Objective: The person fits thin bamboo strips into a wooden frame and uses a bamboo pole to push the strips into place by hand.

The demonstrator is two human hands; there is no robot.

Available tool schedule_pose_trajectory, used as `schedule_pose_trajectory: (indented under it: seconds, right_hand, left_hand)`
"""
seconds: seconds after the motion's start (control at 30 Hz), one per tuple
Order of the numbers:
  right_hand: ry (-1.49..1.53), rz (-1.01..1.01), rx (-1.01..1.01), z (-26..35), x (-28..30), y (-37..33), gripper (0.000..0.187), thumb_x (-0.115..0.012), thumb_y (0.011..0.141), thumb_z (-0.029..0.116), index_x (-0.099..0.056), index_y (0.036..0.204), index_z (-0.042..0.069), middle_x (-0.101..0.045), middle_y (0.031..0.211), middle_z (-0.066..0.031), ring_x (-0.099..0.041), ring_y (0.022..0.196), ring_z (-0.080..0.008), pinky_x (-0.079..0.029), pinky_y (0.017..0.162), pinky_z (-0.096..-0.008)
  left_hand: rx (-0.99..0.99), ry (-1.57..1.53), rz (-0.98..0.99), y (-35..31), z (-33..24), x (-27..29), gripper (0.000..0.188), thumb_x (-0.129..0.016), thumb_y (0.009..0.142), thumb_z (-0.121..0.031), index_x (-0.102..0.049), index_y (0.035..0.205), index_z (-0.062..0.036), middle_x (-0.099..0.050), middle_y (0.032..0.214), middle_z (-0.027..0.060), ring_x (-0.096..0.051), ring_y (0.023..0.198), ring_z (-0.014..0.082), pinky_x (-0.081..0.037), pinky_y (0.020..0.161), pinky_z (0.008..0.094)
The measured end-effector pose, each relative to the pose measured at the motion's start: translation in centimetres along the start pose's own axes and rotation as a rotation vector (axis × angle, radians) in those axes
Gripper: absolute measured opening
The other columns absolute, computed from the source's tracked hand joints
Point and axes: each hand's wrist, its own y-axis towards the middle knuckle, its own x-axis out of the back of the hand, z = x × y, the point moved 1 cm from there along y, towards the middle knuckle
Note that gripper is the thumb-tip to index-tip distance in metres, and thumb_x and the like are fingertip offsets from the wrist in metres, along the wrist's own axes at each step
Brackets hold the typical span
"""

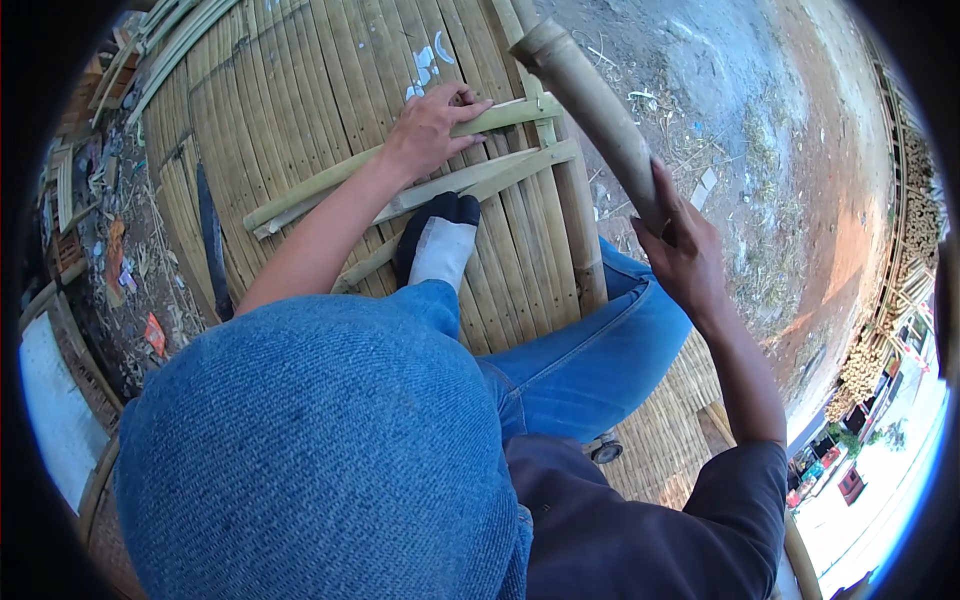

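Note:
My left hand (pixel 428 132) is closed around a long green bamboo strip (pixel 500 116), thumb on its near side and fingers on its far side. The strip lies across the bamboo slat platform (pixel 290 100). A second split bamboo strip (pixel 515 172) lies just nearer, and a short upright bamboo piece (pixel 545 130) crosses both at their right ends. My foot in a black and white sock (pixel 442 245) rests at the nearer strips. In my right hand (pixel 688 248) is a thick bamboo pole piece (pixel 605 115), gripped at its lower end and raised, its far end above the platform's right edge.
A thick bamboo rail (pixel 578 225) edges the platform on the right. White scraps (pixel 425 68) lie on the slats. Bare ground (pixel 740 130) stretches to the right, with stacked bamboo (pixel 890 330) beyond. Litter (pixel 155 335) and loose bamboo strips (pixel 180 55) are on the left.

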Motion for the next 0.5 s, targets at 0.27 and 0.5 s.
schedule_pose_trajectory:
  seconds: [0.27,0.5]
  right_hand:
    - [0.02,-0.142,0.023,0.1,-0.9,-1.0,0.081,-0.072,0.091,0.021,-0.031,0.16,0.036,-0.065,0.084,-0.0151,-0.068,0.07,-0.0357,-0.055,0.062,-0.0479]
    - [-0.188,0.152,-0.073,0.8,-0.7,-0.9,0.082,-0.07,0.092,0.022,-0.028,0.161,0.038,-0.062,0.081,-0.0144,-0.067,0.066,-0.0368,-0.054,0.061,-0.0503]
  left_hand:
    - [-0.019,-0.015,-0.039,0.3,0.1,-0.1,0.052,-0.083,0.081,-0.029,-0.07,0.131,-0.0216,-0.062,0.116,0.0043,-0.064,0.108,0.0247,-0.05,0.09,0.0436]
    - [-0.007,-0.023,-0.031,0.7,0.4,0.1,0.052,-0.083,0.082,-0.028,-0.069,0.132,-0.0227,-0.062,0.118,0.0039,-0.062,0.111,0.0242,-0.049,0.092,0.0435]
